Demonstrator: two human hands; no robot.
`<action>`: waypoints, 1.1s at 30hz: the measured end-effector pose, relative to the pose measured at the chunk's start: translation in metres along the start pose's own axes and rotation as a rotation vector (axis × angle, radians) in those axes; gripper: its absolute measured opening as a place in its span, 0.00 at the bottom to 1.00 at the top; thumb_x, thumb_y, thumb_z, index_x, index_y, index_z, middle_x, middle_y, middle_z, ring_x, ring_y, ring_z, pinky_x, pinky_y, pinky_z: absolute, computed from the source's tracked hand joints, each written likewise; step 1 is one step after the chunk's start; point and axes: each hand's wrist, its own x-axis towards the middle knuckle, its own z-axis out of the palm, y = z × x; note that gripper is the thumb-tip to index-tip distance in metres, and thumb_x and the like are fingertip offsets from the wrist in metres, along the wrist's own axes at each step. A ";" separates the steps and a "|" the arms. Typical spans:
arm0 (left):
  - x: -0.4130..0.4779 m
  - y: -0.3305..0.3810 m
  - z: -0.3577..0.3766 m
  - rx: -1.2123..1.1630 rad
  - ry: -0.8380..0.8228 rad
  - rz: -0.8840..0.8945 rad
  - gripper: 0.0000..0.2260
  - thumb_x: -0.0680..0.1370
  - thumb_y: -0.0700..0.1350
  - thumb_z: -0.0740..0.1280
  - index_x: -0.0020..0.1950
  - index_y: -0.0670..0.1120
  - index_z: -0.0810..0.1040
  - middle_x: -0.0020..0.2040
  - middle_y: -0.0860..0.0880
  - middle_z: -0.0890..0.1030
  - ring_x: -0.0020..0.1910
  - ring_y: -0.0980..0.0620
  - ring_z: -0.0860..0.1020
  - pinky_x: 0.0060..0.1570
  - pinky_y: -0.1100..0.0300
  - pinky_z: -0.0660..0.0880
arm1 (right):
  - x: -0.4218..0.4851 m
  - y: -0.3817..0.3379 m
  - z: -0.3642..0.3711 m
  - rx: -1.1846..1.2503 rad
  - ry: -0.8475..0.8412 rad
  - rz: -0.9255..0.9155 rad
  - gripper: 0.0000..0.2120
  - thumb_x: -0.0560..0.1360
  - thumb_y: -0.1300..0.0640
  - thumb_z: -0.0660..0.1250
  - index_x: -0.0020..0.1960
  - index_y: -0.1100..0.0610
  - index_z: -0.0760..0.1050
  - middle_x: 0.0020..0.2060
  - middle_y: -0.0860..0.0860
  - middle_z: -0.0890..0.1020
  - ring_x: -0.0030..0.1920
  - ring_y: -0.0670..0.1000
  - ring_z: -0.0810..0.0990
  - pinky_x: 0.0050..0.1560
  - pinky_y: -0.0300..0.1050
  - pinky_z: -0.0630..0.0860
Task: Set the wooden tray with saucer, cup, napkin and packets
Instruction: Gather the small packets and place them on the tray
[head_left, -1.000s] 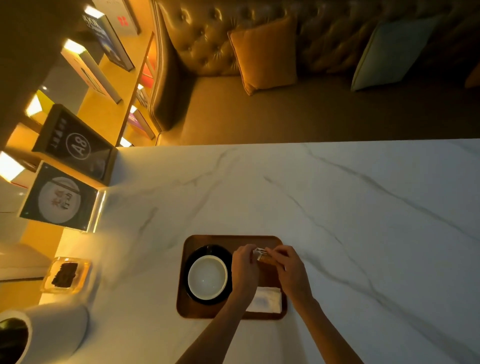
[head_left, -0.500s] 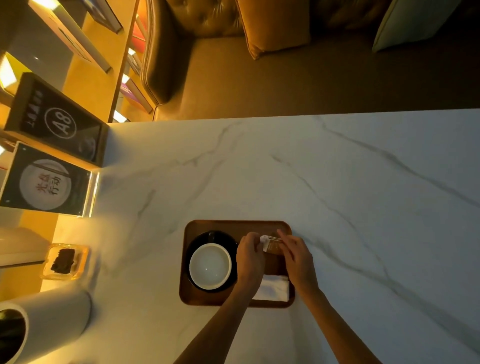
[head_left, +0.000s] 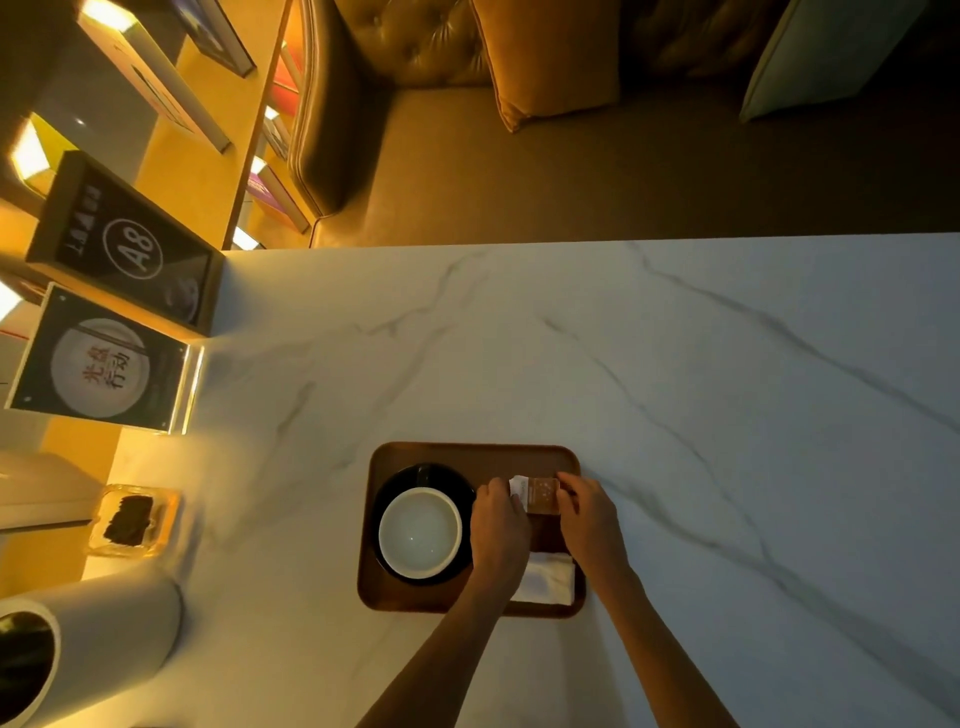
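Packets (head_left: 540, 496), pinched by my left hand (head_left: 501, 530) and right hand (head_left: 589, 512), sit at the wooden tray's (head_left: 467, 452) two o'clock. Cup (head_left: 420, 532) on saucer (head_left: 415, 470) at nine, napkin (head_left: 548, 579) at five: I judge only release remains.

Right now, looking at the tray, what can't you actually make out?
- Packets: their count and print, too small and dim in the head view, partly covered by the left hand and right hand.
- Napkin: its left part, hidden under the left wrist.
- Saucer: its right edge, behind the left hand.
- White cylinder: cut off by the left frame edge.
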 end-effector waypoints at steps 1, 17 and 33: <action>-0.001 -0.001 0.001 -0.011 0.002 0.005 0.08 0.81 0.45 0.61 0.58 0.46 0.74 0.54 0.48 0.78 0.50 0.54 0.77 0.51 0.60 0.79 | -0.001 0.002 0.001 0.002 -0.017 0.010 0.16 0.81 0.59 0.59 0.67 0.60 0.73 0.58 0.58 0.79 0.59 0.54 0.78 0.54 0.35 0.70; -0.002 0.002 0.004 -0.207 -0.052 -0.059 0.12 0.80 0.41 0.61 0.63 0.45 0.73 0.61 0.47 0.73 0.56 0.53 0.75 0.58 0.60 0.75 | -0.012 -0.006 0.004 0.113 -0.175 0.104 0.28 0.80 0.61 0.57 0.77 0.58 0.52 0.69 0.59 0.68 0.69 0.57 0.69 0.68 0.52 0.71; 0.004 -0.004 0.003 -0.231 -0.153 -0.074 0.08 0.78 0.40 0.61 0.56 0.45 0.75 0.58 0.47 0.72 0.45 0.60 0.71 0.46 0.69 0.69 | -0.020 -0.006 0.003 0.142 -0.138 0.086 0.26 0.82 0.60 0.54 0.78 0.55 0.49 0.66 0.56 0.75 0.64 0.54 0.77 0.56 0.36 0.73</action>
